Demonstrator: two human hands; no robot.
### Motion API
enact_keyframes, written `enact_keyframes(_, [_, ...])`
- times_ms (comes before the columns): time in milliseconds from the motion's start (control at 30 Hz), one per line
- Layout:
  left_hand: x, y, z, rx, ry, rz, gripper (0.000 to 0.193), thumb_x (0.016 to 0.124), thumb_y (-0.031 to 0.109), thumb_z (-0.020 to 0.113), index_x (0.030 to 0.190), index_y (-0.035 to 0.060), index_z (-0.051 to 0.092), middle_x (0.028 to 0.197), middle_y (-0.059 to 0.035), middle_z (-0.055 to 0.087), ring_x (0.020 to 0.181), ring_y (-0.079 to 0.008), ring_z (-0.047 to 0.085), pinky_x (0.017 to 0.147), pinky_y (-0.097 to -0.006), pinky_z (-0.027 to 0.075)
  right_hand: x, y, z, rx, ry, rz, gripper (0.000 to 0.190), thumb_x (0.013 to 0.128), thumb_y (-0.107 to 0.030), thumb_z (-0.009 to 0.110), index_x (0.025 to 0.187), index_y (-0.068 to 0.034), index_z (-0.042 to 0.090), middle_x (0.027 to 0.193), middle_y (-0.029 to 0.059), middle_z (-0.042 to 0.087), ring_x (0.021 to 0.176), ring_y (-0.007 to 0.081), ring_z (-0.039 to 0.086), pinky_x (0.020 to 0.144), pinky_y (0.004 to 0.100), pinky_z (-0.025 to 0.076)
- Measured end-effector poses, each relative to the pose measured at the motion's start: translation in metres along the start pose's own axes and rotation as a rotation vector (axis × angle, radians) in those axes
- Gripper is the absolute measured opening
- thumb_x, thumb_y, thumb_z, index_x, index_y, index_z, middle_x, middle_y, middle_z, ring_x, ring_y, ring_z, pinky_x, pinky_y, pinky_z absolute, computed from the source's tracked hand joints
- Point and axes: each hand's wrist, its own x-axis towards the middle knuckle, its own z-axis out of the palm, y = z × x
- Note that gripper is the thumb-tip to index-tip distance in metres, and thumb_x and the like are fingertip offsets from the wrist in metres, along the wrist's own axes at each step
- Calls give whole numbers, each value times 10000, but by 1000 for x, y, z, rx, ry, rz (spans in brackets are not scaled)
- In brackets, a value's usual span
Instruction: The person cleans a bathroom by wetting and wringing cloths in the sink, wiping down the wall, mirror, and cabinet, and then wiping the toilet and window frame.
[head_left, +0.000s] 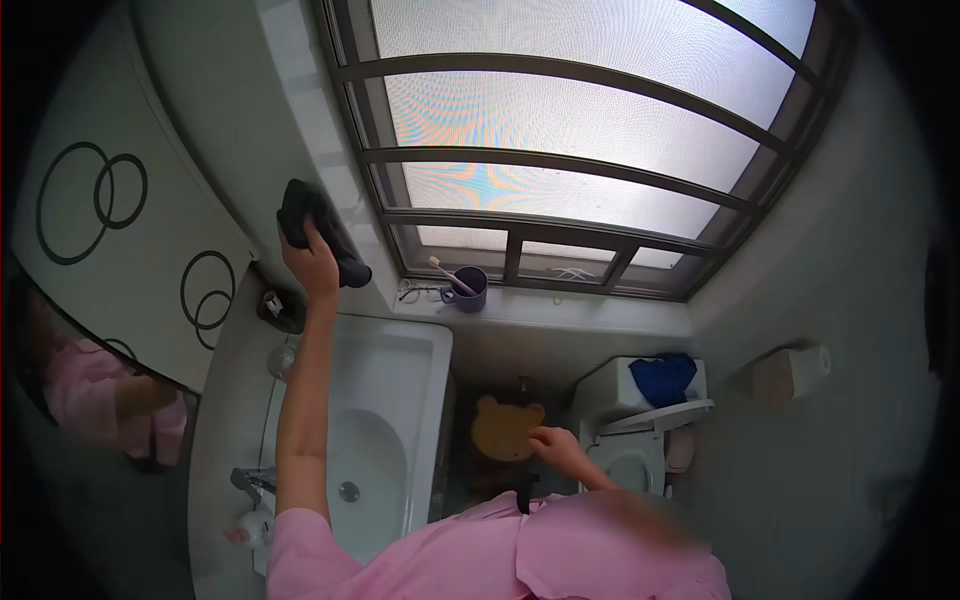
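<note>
With my left arm stretched out over the washbasin (442, 360), my left hand (311, 262) grips a dark grey cloth (330, 225). The bunched cloth lies against the pale wall (292, 82) to the left of the window, and one end hangs down past my wrist. My right hand (559, 450) is lower, in front of my body, its fingers curled and nothing visible in them. Below it, a yellow bear-shaped mat or stool (502, 427) shows near the floor.
A purple mug (471, 291) with a toothbrush (450, 274) and eyeglasses (420, 294) sit on the sill below the barred window (570, 112). The basin has a faucet (255, 480). Rightward are a toilet (630, 469), a blue cloth (664, 379) on its tank, and a toilet-paper roll (823, 361).
</note>
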Motion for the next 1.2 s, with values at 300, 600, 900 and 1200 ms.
enact_keyframes(300, [-270,142,-89,-303,-1552,66,831,841,567,761,1446,50,521,1574,-196,388,1518,-373,272,1207,-606,200,-5,-25,40,774,142,-54,502,944,-358,662,1373,-119,561,1261,73,649,1122,232,657,949,384,532])
enact_keyframes(600, [-292,-70,81,154,-545,-407,709,893,497,735,1352,-6,541,1342,-221,542,1280,-376,529,1082,-439,438,-78,4,-8,-91,452,-428,300,772,-331,777,907,-73,708,748,128,605,709,341,631,619,441,474])
enact_keyframes(900, [-265,-86,141,381,-844,-616,535,765,523,732,873,0,720,958,-191,709,860,-311,727,804,-412,582,-109,35,-55,1532,-308,21,286,854,-303,702,961,-75,566,935,47,503,909,279,534,699,406,432])
enact_keyframes(1200, [-265,-12,28,172,-444,-1125,507,855,453,668,762,-45,665,672,-144,702,555,-232,715,563,-357,599,-79,98,-60,1695,-138,424,453,971,-459,528,1208,-74,558,1027,51,535,974,299,537,892,493,468])
